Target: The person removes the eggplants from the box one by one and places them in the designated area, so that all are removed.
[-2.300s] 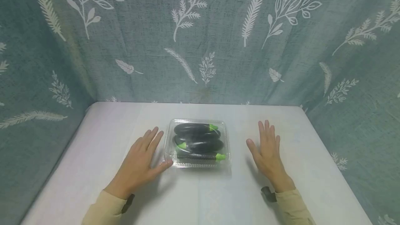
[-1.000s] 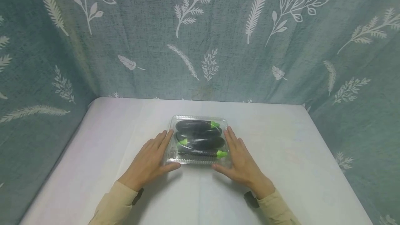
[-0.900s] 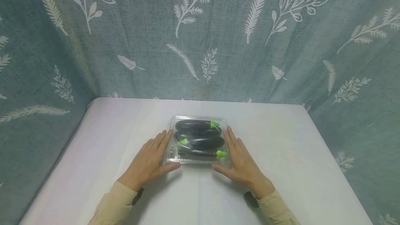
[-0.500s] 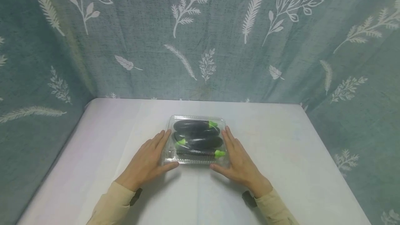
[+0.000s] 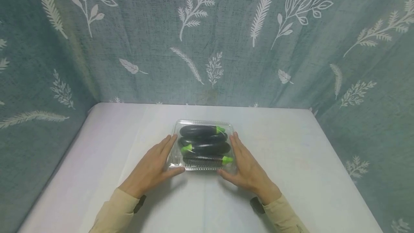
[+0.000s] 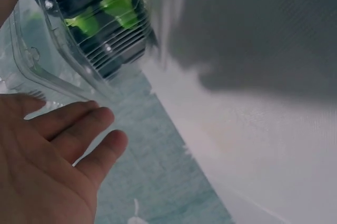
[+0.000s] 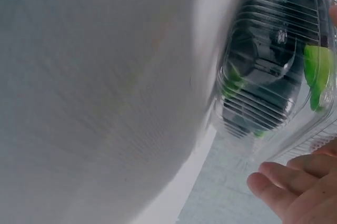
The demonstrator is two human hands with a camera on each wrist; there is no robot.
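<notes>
Head view gives you a wide, white, cloth-covered table [image 5: 284, 143], and near its middle a clear, rectangular, ribbed plastic box [image 5: 200, 168] that looks closed, its long side facing you. Treat that box as thin and springy: press both short sides equally and lightly, as a hard push from one side would likely buckle the wall or skew it, and match your hands in height so the contents are less apt to slide. It lies directly between your palms, with your bare left hand [image 5: 148, 168] along its left end and your bare right hand [image 5: 250, 170] along its right, each with fingers mostly straight, resting against the plastic rather than wrapped round it. Inside, the glossy, near-black, oblong eggplants [image 5: 207, 149] run crosswise from one hand's side toward the other's. Your left thumb [image 5: 174, 172] and right thumb [image 5: 227, 176] reach the near edge, and the small, bright-green eggplant caps [image 5: 227, 160] point to differing ends
</notes>
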